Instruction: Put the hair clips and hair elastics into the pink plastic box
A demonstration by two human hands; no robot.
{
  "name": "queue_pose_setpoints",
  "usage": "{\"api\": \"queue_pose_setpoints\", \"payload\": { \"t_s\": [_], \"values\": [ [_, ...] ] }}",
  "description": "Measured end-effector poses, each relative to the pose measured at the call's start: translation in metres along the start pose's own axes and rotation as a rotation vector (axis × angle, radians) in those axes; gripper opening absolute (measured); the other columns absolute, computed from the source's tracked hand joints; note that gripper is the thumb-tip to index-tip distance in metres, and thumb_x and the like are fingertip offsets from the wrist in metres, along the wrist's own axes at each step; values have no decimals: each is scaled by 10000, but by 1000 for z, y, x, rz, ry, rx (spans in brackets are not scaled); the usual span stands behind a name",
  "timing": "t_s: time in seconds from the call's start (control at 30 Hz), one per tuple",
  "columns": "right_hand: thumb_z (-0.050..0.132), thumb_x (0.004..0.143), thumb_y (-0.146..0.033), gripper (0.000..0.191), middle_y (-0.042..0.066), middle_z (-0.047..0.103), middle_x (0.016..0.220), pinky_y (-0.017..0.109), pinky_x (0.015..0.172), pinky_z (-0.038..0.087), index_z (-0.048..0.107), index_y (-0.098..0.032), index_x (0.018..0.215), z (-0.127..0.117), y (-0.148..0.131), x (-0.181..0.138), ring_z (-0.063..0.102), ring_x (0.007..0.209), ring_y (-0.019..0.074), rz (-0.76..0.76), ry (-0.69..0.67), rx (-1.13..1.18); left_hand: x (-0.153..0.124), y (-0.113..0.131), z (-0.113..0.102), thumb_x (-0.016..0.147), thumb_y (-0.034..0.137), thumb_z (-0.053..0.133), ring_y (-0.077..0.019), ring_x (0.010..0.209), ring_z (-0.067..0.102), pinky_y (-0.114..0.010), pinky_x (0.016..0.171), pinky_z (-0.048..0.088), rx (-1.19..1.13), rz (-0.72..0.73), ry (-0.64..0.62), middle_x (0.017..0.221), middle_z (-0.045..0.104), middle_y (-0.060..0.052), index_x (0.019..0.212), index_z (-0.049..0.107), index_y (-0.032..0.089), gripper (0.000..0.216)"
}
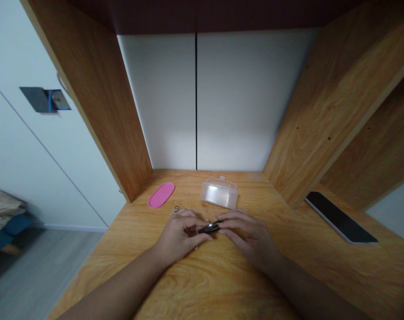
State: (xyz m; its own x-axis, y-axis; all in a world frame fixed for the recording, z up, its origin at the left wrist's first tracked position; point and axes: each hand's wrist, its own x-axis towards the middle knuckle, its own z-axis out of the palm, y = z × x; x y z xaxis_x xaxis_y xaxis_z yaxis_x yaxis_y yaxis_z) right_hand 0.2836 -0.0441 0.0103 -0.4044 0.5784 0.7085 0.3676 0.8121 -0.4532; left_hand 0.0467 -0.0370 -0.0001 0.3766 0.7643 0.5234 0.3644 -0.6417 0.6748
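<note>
the left hand point(180, 231) and right hand point(251, 234) hold opposite ends of a small black object point(210, 227) in a narrow grip, over the counter point(195, 289), nearer than a clear box point(219, 194); a pink oval piece point(161, 195) lies far left.

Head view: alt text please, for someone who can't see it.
The left hand and right hand hold a small dark shiny object over a wooden desk. Beyond them lie a pink oval piece and a translucent box; a flat black-topped slab lies at right.
</note>
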Motion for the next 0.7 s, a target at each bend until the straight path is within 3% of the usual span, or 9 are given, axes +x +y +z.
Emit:
{"api": "queue_pose_setpoints", "payload": {
  "t_s": [0.17, 0.4, 0.5, 0.63, 0.7],
  "values": [
    [691, 922, -204, 82, 56, 782, 1057, 358, 870, 596, 732, -260, 966, 0, 5, -2, 736, 973, 206, 70, 50, -36, 0, 2, -1, 905, 326, 730, -186, 835, 681, -307, 787, 486, -86, 0, -58, 897, 770, -55, 995, 806, 234, 150],
    [708, 911, -254, 56, 31, 770, 889, 307, 730, 577, 746, -255, 954, 1, 7, -4, 717, 800, 190, 241, 108, -40, -1, 7, -2, 1001, 279, 549, -201, 902, 684, -332, 847, 489, -85, -93, -88, 962, 755, -56, 1061, 728, 215, 199],
    [703, 913, -270, 48, 41, 772, 952, 320, 787, 570, 744, -249, 928, 0, 9, -5, 717, 879, 201, 269, 153, -30, -2, 2, 1, 1039, 321, 473, -216, 958, 706, -350, 875, 515, -136, -153, -49, 996, 749, -81, 1053, 627, 195, 200],
    [721, 890, -306, 67, 26, 749, 829, 303, 699, 560, 751, -246, 895, -1, 11, -5, 692, 742, 183, 333, 216, -21, -3, -4, 6, 1071, 354, 401, -217, 1014, 738, -388, 920, 545, -325, -217, 22, 1054, 768, -110, 1149, 420, 218, 159],
    [725, 881, -323, 92, 36, 763, 845, 314, 719, 574, 769, -248, 910, 0, 11, -5, 707, 771, 195, 363, 240, 38, -3, -5, 7, 1067, 368, 423, -214, 987, 748, -401, 925, 549, -392, -240, 65, 1034, 778, -111, 1239, 363, 220, 235]
  ]
}}
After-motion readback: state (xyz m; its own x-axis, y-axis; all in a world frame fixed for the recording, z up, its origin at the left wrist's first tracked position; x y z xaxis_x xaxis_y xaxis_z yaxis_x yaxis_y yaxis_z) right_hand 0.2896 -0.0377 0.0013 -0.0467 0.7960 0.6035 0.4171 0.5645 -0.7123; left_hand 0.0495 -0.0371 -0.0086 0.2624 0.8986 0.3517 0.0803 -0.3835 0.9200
